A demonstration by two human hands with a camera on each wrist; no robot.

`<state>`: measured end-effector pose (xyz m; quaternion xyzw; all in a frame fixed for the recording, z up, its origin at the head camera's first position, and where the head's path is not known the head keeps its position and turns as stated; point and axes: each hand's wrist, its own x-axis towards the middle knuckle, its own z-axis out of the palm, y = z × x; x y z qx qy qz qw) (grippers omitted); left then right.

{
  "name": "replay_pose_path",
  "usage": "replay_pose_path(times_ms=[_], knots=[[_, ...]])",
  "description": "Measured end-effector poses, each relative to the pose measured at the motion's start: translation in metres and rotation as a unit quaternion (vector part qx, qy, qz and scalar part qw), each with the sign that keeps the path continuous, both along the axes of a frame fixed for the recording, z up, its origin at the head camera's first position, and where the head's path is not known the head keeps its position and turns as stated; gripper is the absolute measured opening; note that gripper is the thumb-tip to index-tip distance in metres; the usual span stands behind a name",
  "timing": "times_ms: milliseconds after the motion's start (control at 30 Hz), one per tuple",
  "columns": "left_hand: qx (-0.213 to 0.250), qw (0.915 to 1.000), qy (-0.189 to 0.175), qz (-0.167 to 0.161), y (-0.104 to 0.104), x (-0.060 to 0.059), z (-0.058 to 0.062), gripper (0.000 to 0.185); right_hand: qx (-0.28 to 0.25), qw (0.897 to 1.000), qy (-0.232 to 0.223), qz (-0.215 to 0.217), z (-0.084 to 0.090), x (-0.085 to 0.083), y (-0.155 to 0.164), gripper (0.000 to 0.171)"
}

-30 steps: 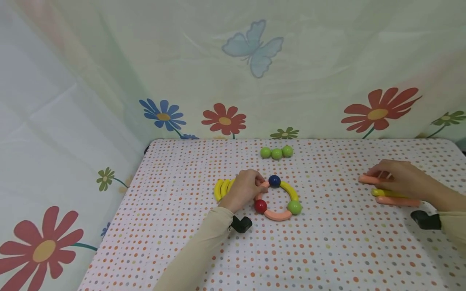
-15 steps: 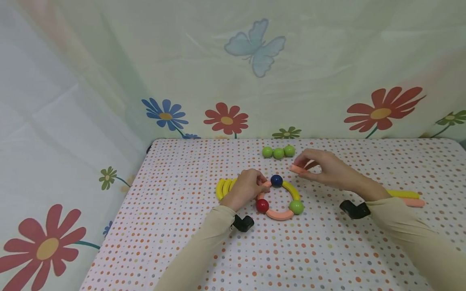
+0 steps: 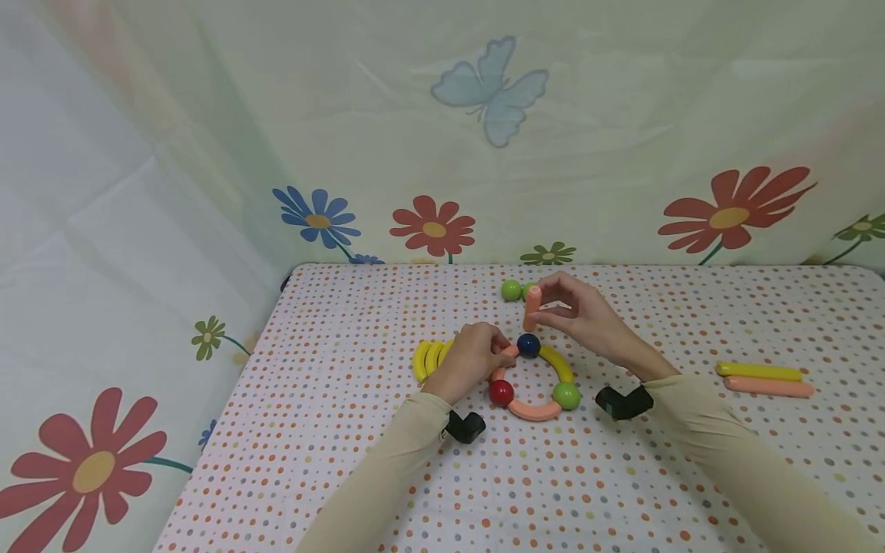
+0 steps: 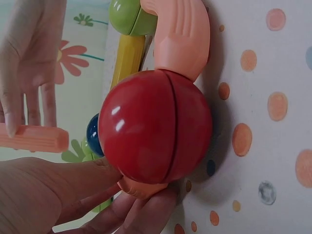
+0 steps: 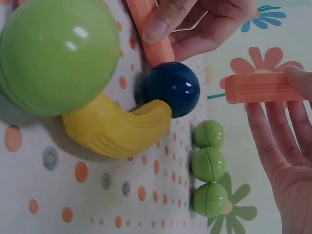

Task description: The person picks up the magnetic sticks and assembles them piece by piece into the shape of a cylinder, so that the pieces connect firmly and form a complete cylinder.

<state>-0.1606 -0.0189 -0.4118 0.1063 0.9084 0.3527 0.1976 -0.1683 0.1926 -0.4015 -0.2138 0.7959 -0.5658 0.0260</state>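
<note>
**Head view: hands at the toy ring, mid-bench**

Right hand (image 3: 577, 316) raised just above the blue ball (image 3: 528, 345), pinching a short orange rod (image 3: 531, 308) upright between thumb and fingertips. Left hand (image 3: 472, 357) down on the bench (image 3: 332, 430), fingers curled round the ring's orange arc (image 3: 503, 359) between the blue ball and the red ball (image 3: 501, 392). Green balls (image 3: 511, 289) toward the far edge, partly hidden. Yellow arcs (image 3: 425, 359) beside the left hand. Yellow stick (image 3: 758, 372) and orange stick (image 3: 767, 386) toward the right edge.
</note>
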Motion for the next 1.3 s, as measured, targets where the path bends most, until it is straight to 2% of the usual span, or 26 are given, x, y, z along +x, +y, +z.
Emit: replay_pose_path(times_ms=[200, 367, 667, 867, 967, 1067, 1300], knots=[[0.004, 1.0000, 0.001, -0.001, -0.002, -0.001, 0.000, 0.021, -0.003, 1.000, -0.026, 0.013, -0.006, 0.001, -0.002, 0.033], [-0.009, 0.9999, 0.009, 0.000, -0.003, -0.002, 0.000, 0.021, -0.007, 1.000, -0.017, 0.016, -0.009, 0.001, -0.004, 0.032], [-0.015, 0.9999, 0.002, 0.007, -0.007, -0.002, -0.001, 0.023, -0.016, 1.000, -0.012, 0.014, -0.013, 0.004, -0.006, 0.033], [-0.011, 0.9999, -0.002, 0.012, -0.008, -0.001, -0.003, 0.022, -0.021, 1.000, -0.011, 0.018, -0.013, 0.007, -0.003, 0.040], [-0.003, 0.9999, -0.005, 0.013, -0.006, -0.001, -0.004, 0.022, -0.015, 1.000, -0.023, 0.013, -0.010, 0.012, 0.006, 0.043], [0.002, 0.9999, -0.005, 0.010, -0.004, -0.001, -0.004, 0.023, 0.014, 1.000, -0.025, -0.005, -0.007, 0.017, 0.023, 0.042], [-0.013, 0.9998, 0.001, 0.012, 0.001, -0.001, -0.004, 0.023, 0.101, 0.992, 0.013, -0.080, -0.012, 0.029, 0.082, 0.030]])
